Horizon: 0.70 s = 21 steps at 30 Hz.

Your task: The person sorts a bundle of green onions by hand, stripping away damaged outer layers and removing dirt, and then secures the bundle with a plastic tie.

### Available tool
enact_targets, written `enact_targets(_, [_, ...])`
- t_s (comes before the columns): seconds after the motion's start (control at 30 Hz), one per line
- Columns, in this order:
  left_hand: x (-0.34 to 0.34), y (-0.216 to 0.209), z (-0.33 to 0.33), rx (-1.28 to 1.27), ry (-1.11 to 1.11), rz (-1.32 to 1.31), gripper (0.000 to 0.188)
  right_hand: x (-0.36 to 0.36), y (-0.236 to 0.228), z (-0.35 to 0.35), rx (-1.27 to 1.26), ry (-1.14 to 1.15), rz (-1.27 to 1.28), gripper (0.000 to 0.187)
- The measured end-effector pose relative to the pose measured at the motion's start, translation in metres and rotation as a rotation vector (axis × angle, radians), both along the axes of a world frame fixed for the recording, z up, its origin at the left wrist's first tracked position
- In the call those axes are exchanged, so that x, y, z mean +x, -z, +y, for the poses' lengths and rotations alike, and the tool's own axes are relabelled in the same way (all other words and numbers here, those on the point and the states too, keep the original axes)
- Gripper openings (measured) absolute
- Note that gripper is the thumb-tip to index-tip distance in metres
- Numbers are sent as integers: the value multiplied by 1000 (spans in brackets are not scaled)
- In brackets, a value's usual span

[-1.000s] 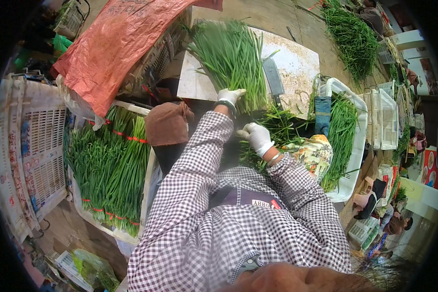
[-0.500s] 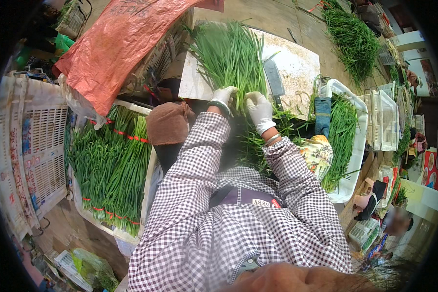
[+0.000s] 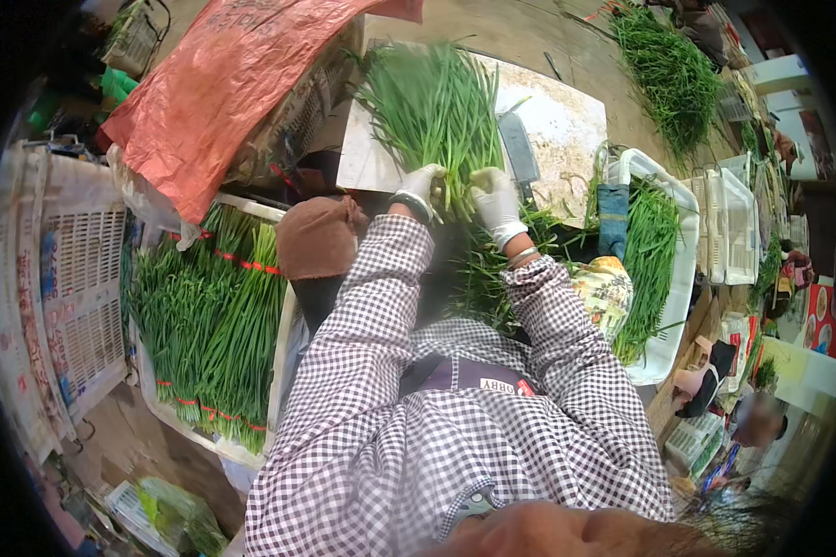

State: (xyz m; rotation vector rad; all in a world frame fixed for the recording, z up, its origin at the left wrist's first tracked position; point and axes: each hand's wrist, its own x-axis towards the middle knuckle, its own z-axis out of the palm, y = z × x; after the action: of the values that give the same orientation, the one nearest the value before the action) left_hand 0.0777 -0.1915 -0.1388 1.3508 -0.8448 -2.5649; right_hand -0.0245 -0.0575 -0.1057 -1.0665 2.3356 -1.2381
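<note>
A loose bunch of garlic chives (image 3: pixel 437 107) lies fanned out over a white board (image 3: pixel 571 107), its lower ends toward me. In a white glove, my left hand (image 3: pixel 424 186) is closed on the left side of the lower stalks. My right hand (image 3: pixel 497 206), gloved alike, has its fingers curled against their right side. Both thumbs are partly hidden among the stalks. Beside the bunch, on the right, a wide-bladed cleaver (image 3: pixel 518 148) rests on the board, its handle end toward me. Loose green trimmings (image 3: pixel 492 278) hang below my right wrist.
To the left, a white crate (image 3: pixel 274 371) holds chive bundles tied with red bands. Another white crate (image 3: pixel 683 269) on the right contains loose chives. A red plastic sheet (image 3: pixel 232 102) drapes over crates at upper left; a brown cloth-covered knee (image 3: pixel 318 239) is beside my left forearm.
My hands stay at the lower end of the chives, with only slight finger movement. The whole view has shifted a little; the cleaver and board stay in place.
</note>
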Motion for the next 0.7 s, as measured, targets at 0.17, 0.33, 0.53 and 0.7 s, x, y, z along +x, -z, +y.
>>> enact_targets(0.17, [0, 0, -3, 85, 120, 43, 26, 9, 14, -3, 15, -125, -103, 44])
enact_targets(0.33, [-7, -16, 13, 50, 14, -12, 29, 5, -6, -7, 153, -17, -95, 22])
enact_targets(0.53, [-4, 2, 19, -3, -45, -26, 12, 22, -15, 12, 272, -214, -8, 16])
enact_targets(0.7, [-7, -43, 27, 11, 45, -134, 21, 35, -17, 53, 350, -396, -10, 15])
